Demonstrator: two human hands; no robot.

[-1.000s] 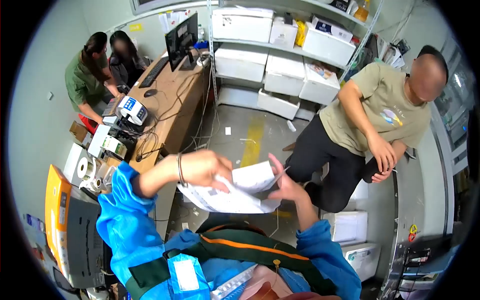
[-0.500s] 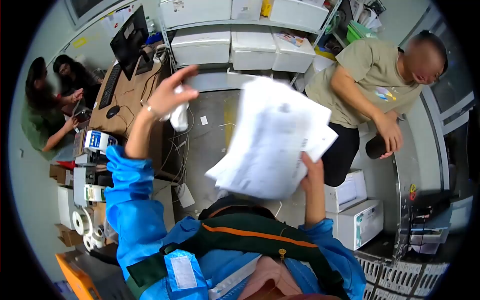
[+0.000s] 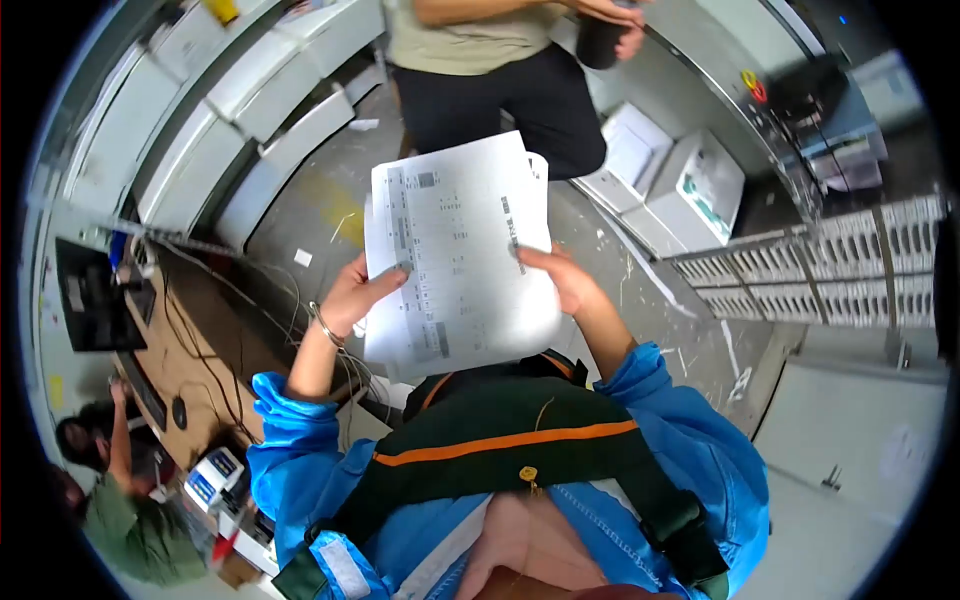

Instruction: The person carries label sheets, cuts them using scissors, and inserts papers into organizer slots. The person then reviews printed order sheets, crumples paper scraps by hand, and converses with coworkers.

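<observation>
A stack of printed paper sheets is held up in front of my chest. The top sheet carries printed lines, small tables and what look like barcodes. My left hand, with a bracelet at the wrist, grips the stack's left edge, thumb on top. On the opposite edge my right hand holds the sheets the same way, its thumb lying on the print. The other fingers of both hands are hidden beneath the paper. A second sheet's edge shows behind the top one at the right.
Facing me sits a person in dark trousers, holding a dark cup. To the left stands a desk with a monitor and cables; two people are beside it. White foam boxes line a shelf. Crates stand at right.
My left hand has come down from the air and taken hold of the stack's left edge. The papers now lie squarer and steadier. My view has turned right and tilted down.
</observation>
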